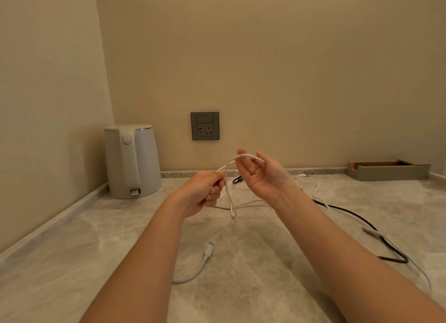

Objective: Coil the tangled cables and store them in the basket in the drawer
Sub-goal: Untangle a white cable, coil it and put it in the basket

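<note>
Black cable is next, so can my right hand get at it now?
Probably yes: the black cable lies on the counter beside the right forearm. But the right hand has the white cable draped over its fingers; shed that first.

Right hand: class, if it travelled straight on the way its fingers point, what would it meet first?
The right hand points up and away. Past the white cable draped over it, it would probably reach the wall near the socket, though depth is unclear.
</note>
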`<state>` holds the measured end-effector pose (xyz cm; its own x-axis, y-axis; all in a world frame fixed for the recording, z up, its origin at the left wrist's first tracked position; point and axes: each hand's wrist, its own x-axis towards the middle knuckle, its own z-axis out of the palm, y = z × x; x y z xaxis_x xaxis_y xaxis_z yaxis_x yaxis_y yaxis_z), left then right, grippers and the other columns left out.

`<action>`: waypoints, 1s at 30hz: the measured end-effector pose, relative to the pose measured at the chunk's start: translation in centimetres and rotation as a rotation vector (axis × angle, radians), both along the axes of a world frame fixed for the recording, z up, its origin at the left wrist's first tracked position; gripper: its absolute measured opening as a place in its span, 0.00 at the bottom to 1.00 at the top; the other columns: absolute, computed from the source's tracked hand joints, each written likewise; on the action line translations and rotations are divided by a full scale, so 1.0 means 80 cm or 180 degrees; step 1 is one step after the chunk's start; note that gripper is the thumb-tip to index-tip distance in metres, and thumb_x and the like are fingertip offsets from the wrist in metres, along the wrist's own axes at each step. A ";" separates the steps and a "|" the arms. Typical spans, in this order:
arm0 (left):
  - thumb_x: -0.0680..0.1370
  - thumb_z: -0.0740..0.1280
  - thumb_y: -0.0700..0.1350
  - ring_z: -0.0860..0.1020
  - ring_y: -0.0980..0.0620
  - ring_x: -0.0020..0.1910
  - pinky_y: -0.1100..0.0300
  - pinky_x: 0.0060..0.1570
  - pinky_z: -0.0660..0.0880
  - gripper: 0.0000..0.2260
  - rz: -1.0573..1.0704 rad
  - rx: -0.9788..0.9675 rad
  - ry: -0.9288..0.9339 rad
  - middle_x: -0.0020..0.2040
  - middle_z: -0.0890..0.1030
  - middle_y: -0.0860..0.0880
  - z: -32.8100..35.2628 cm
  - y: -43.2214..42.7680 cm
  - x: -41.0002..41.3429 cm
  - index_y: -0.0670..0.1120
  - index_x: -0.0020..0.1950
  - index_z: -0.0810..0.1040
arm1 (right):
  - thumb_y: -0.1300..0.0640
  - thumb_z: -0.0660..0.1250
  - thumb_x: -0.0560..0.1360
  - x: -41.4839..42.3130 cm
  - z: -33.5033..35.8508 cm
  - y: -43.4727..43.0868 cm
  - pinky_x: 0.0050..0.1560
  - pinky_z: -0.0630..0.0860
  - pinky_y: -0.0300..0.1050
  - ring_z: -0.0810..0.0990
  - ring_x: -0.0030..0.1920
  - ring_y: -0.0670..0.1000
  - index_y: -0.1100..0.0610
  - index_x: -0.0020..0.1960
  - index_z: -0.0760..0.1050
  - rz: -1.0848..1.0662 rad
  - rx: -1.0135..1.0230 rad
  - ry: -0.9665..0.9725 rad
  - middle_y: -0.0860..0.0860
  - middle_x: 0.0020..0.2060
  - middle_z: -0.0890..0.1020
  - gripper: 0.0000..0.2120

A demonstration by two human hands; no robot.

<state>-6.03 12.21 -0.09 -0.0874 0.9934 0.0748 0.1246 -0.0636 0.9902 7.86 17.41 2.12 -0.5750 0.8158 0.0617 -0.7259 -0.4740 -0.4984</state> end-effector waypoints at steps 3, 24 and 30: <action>0.83 0.55 0.48 0.56 0.58 0.18 0.67 0.19 0.56 0.19 -0.0014 -0.0013 -0.0050 0.21 0.60 0.54 0.000 -0.001 -0.005 0.45 0.33 0.66 | 0.55 0.51 0.83 0.000 0.000 0.000 0.24 0.78 0.40 0.77 0.19 0.46 0.62 0.41 0.67 -0.0051 0.0045 -0.0206 0.52 0.20 0.77 0.16; 0.83 0.52 0.50 0.64 0.61 0.16 0.69 0.16 0.62 0.20 -0.0257 0.0510 -0.3414 0.20 0.65 0.55 0.008 0.006 -0.024 0.45 0.34 0.68 | 0.46 0.57 0.81 -0.017 -0.036 -0.015 0.40 0.65 0.45 0.78 0.50 0.59 0.55 0.47 0.78 -0.2068 0.5657 -0.6057 0.55 0.47 0.81 0.16; 0.84 0.52 0.47 0.69 0.59 0.18 0.68 0.20 0.68 0.17 0.0461 0.0881 -0.3507 0.22 0.70 0.52 0.010 0.009 -0.032 0.43 0.38 0.70 | 0.55 0.62 0.77 -0.039 -0.043 -0.047 0.44 0.70 0.47 0.78 0.50 0.59 0.59 0.50 0.76 -0.1194 0.5788 -0.5336 0.57 0.49 0.81 0.08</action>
<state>-8.57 12.94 0.73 -0.3532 0.9301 0.1011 -0.7782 -0.3520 0.5201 4.76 13.66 -1.30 -0.7662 0.5466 0.3379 0.5621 0.8249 -0.0599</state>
